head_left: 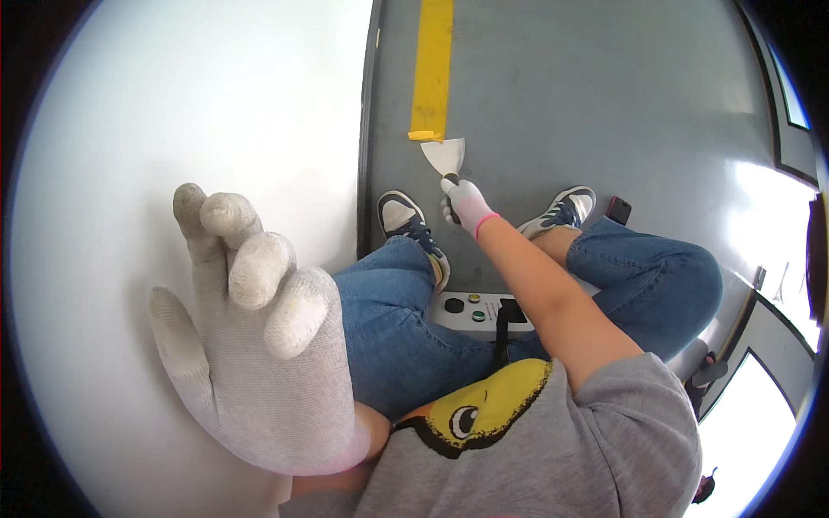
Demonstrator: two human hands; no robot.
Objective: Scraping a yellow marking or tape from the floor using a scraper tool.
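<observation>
My right hand (465, 205), in a white glove with a pink cuff, grips the dark handle of a flat metal scraper (445, 156). The blade's edge meets the near end of a yellow tape strip (433, 69) that runs away from me along the grey floor; that end is lifted and curled. My left hand (250, 337), in a dirty white knit glove, lies flat against the white wall with its fingers apart and holds nothing. I am crouched, knees in blue jeans, and my two sneakers stand on either side of the scraper.
The white wall (173, 129) fills the left side and meets the floor at a dark baseboard (369, 129). A dark phone-like object (618, 210) lies by my right shoe. A white box with coloured buttons (477, 311) hangs at my waist. Glass door frames stand at the right.
</observation>
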